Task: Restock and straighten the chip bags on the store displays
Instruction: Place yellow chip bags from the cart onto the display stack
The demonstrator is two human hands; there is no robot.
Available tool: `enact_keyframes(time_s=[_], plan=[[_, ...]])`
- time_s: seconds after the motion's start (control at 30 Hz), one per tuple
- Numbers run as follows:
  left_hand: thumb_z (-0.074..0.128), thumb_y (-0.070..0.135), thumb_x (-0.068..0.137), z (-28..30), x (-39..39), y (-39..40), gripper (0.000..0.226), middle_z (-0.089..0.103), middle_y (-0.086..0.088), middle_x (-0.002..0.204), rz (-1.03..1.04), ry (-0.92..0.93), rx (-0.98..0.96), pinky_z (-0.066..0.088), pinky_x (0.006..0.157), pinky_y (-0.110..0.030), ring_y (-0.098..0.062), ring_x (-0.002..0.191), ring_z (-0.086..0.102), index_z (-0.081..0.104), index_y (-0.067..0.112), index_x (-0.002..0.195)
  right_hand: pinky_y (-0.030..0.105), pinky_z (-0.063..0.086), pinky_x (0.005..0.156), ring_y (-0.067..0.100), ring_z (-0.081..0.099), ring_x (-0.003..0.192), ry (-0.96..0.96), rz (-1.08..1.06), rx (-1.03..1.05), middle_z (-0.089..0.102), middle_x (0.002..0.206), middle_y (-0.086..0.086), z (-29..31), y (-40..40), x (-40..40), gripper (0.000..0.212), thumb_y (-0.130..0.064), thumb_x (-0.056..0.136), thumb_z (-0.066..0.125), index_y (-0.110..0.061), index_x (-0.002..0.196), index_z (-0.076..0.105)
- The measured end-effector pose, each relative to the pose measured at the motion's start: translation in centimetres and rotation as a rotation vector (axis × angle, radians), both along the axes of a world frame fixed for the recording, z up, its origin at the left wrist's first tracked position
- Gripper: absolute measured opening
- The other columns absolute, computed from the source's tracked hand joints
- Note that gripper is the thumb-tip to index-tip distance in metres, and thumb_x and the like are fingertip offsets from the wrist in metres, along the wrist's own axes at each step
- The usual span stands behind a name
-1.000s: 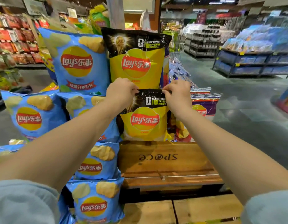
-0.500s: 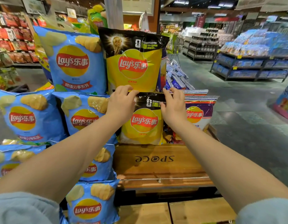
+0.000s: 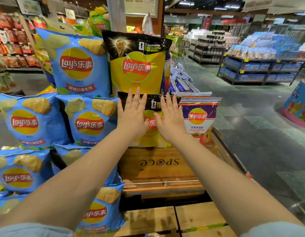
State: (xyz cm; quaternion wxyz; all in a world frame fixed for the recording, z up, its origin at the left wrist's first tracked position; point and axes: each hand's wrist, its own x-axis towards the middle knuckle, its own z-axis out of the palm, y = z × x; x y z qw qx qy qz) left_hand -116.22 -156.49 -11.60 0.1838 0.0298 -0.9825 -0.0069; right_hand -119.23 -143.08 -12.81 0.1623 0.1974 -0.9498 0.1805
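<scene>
Head view: left hand [image 3: 132, 117] and right hand [image 3: 171, 120] flat, fingers straight, pressing side by side on yellow chip bag [image 3: 152, 139], upright on wooden crate [image 3: 158, 168], between blue bag [image 3: 90, 120] and purple bag [image 3: 198, 117].

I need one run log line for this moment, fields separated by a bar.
step: straighten bag | left hand: flat on small yellow bag | right hand: flat on same bag | bag: upright on wooden crate

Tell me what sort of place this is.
Most likely a supermarket aisle. Chip bags are stacked on a wooden display crate, stocked shelving stands across the aisle, and a shopping cart sits behind the display.
</scene>
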Motion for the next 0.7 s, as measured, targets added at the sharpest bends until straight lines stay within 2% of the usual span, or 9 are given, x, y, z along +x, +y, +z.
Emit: enact_keyframes(time_s=[0.1, 0.27, 0.43, 0.53, 0.7], plan=[[0.037, 0.045, 0.096, -0.4, 2.9, 2.2, 0.079, -0.026, -0.002, 0.156, 0.012, -0.012, 0.166, -0.011, 0.113, -0.053, -0.023, 0.143, -0.025, -0.015, 0.023, 0.150, 0.036, -0.016, 0.113, 0.016, -0.022, 0.143, 0.007, -0.065, -0.073, -0.015, 0.158, -0.002, -0.1, 1.0, 3.7, 0.060, -0.042, 0.102, 0.024, -0.022, 0.152, 0.000], [0.043, 0.045, 0.095, -4.0, 7.5, 4.6, 0.088, -0.033, -0.004, 0.153, 0.038, -0.091, 0.213, -0.013, 0.112, -0.053, -0.026, 0.140, -0.030, -0.023, 0.020, 0.147, 0.039, -0.021, 0.108, 0.013, -0.037, 0.130, -0.098, -0.183, 0.013, -0.021, 0.157, 0.001, -3.2, 3.1, 9.1, 0.058, -0.043, 0.102, 0.021, -0.024, 0.152, -0.001], [0.040, 0.044, 0.096, -4.7, 10.0, 7.7, 0.087, -0.044, 0.000, 0.139, -0.093, -0.124, 0.149, -0.021, 0.107, -0.050, -0.026, 0.139, -0.032, -0.036, 0.025, 0.134, 0.045, -0.021, 0.110, 0.017, -0.039, 0.131, -0.228, -0.334, 0.045, -0.030, 0.153, 0.004, -4.7, 5.8, 12.1, 0.062, -0.047, 0.100, 0.016, -0.024, 0.150, -0.013], [0.036, 0.042, 0.098, -4.5, 11.1, 10.5, 0.082, -0.042, -0.002, 0.144, -0.144, -0.150, 0.106, -0.019, 0.109, -0.051, -0.027, 0.139, -0.032, -0.030, 0.023, 0.143, 0.047, -0.020, 0.110, 0.019, -0.039, 0.131, -0.215, -0.366, 0.059, -0.031, 0.153, 0.004, -4.6, 8.1, 14.1, 0.062, -0.048, 0.100, 0.015, -0.026, 0.150, -0.015], [0.039, 0.031, 0.098, -4.3, 13.2, 17.2, 0.081, -0.035, -0.004, 0.152, -0.267, -0.194, 0.068, -0.020, 0.107, -0.051, -0.025, 0.139, -0.032, -0.025, 0.021, 0.147, 0.046, -0.021, 0.109, 0.023, -0.032, 0.139, -0.203, -0.462, 0.029, -0.025, 0.156, 0.005, -3.9, 13.8, 17.3, 0.059, -0.047, 0.101, 0.017, -0.027, 0.151, -0.006]])
